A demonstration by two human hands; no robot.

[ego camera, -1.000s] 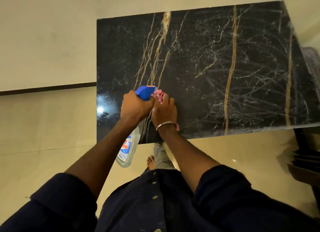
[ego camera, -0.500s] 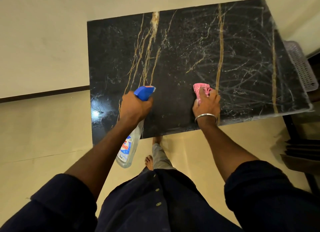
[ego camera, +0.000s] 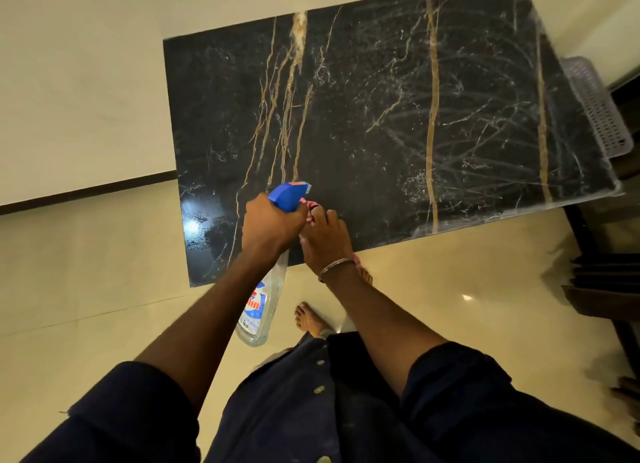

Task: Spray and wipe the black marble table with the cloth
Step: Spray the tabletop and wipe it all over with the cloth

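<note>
black marble table (ego camera: 381,133): dark rectangular top with gold and white veins; stands on the floor against the wall; fine pale streaks over its right half, a glossy light spot at its near-left corner.
floor (ego camera: 104,272): cream glossy tiles, on the near side of the table.
wall (ego camera: 86,82): plain cream with a dark skirting strip, behind and left of the table.
basket (ego camera: 595,106): pale perforated plastic, just beside the table's right edge.
spray bottle (ego camera: 258,310): clear body with a blue-and-white label, blue trigger head; head over the table's near edge, body hanging below it.
left hand (ego camera: 268,225): fingers clenched round the bottle's neck, above the table's near edge.
right hand (ego camera: 323,239): touching the left hand, on the table's near edge; fingers curled over the cloth.
cloth (ego camera: 309,206): pink, mostly hidden under the right hand, on the table.
bangle (ego camera: 334,268): thin metal, on the right wrist, just off the table's near edge.
</note>
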